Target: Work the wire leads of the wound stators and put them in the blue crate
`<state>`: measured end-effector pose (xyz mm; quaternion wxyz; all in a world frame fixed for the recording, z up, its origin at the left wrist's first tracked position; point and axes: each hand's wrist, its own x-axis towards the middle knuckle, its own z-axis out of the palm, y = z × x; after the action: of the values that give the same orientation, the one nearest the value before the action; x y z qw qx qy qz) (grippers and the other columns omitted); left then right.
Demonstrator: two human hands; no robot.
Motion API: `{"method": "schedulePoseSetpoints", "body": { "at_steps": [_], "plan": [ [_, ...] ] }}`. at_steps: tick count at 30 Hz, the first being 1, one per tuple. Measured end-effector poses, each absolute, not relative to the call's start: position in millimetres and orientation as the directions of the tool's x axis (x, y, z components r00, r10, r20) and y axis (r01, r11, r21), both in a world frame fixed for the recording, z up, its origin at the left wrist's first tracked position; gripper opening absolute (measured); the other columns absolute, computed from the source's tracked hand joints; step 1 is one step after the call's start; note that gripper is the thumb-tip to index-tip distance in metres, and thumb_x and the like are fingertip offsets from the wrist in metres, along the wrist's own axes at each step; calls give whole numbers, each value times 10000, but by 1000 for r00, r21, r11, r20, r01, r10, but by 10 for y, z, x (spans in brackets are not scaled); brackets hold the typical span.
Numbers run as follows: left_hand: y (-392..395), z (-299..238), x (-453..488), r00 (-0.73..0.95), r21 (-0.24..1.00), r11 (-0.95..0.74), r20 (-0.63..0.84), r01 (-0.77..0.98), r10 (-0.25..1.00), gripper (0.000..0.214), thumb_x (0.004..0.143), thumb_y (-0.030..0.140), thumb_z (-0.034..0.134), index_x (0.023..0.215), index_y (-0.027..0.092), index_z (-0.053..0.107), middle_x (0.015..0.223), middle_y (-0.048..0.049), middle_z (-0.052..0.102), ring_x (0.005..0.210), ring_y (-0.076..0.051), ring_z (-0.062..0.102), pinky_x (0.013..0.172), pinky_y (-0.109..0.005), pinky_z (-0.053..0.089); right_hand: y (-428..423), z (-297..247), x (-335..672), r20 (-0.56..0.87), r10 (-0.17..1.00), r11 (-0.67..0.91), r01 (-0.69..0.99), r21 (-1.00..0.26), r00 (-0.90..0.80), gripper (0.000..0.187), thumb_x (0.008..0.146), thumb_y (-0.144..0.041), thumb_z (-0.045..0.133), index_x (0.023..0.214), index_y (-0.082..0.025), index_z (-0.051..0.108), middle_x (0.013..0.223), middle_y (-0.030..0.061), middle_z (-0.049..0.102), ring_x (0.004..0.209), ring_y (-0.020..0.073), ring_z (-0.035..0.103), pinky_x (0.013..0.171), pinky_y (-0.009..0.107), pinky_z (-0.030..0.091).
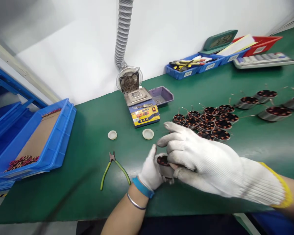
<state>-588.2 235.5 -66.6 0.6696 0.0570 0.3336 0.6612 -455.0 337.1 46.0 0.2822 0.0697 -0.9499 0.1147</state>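
Observation:
My left hand (152, 169), in a white glove, is wrapped round a small motor stator (165, 168), a silvery metal ring with dark copper windings. My right hand (186, 151), gloved in white with a yellow cuff, reaches over from the right. Its thumb and fingers close together against the stator's side, and whatever they pinch is hidden. Just beyond my right hand stand several similar stators (207, 125) in a tight cluster, thin wire leads sticking out. Left of my hands lie green-handled cutting pliers (115, 168), jaws pointing away from me.
A yellow-and-blue solder pot (143, 112) stands under a grey extraction hose (123, 32). Near it are two small white dishes (148, 133) and a purple tray (165, 94). Blue bins (185, 73) hold tools at the back; larger stators (274, 113) sit right, a blue crate (61, 140) left.

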Motion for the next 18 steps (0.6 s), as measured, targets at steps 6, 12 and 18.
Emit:
{"method": "schedulePoseSetpoints", "body": {
  "at_steps": [6,12,18],
  "plan": [
    [2249,-496,-5938,84,584,224,-257,-781,963,678,880,830,566,915,180,759,813,-108,757,617,-229,658,499,-303,466,3491,428,-4531,556,-62,980,-155,-121,-829,129,859,-214,637,740,-254,664,911,72,771,988,289,753,1211,649,454],
    [2294,-569,-5956,-225,517,-62,-259,-854,939,589,955,703,570,662,199,652,859,-78,757,830,-239,717,946,-434,554,3419,489,-4597,634,-101,977,-198,-84,-767,220,956,-164,572,780,-214,693,900,87,763,1096,263,750,1211,567,483],
    [2335,-697,-5901,72,592,205,-241,-779,968,768,745,903,681,883,149,733,600,-33,643,434,-162,541,432,-283,424,3528,203,-4582,632,119,957,-82,-279,-766,177,888,-151,603,739,-224,664,1111,83,795,1214,323,726,1165,584,521]
  ]
}}
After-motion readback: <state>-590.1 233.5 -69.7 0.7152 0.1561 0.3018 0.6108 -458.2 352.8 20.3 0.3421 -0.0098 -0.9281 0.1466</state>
